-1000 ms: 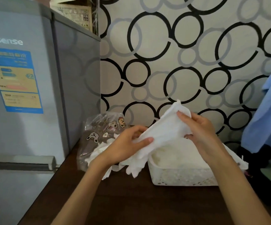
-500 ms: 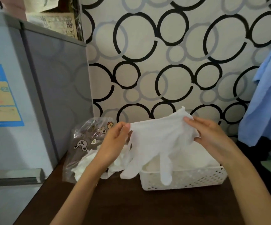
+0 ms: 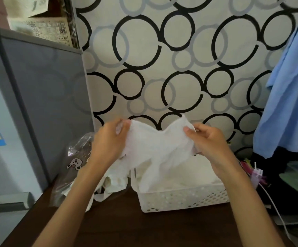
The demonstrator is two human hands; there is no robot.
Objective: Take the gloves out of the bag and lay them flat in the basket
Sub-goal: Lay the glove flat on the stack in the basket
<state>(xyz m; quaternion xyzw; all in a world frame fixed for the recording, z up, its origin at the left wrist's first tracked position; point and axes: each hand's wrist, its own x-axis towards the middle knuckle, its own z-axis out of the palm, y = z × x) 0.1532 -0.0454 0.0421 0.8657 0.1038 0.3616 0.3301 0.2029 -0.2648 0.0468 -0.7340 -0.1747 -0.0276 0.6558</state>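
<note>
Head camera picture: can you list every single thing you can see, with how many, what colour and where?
glove: one, white, held up over the basket, stretched between both hands
basket: one, white with holes, on the table at centre right, white gloves inside
bag: one, clear with cartoon dog prints, left of the basket, more white gloves spilling out
table: one, dark brown, under everything
fridge: one, grey, at the left
wallpaper: white with black and grey rings, behind
cloth: one, light blue, hanging at the right
left hand: pinches the glove's left edge
right hand: pinches the glove's right edge
</note>
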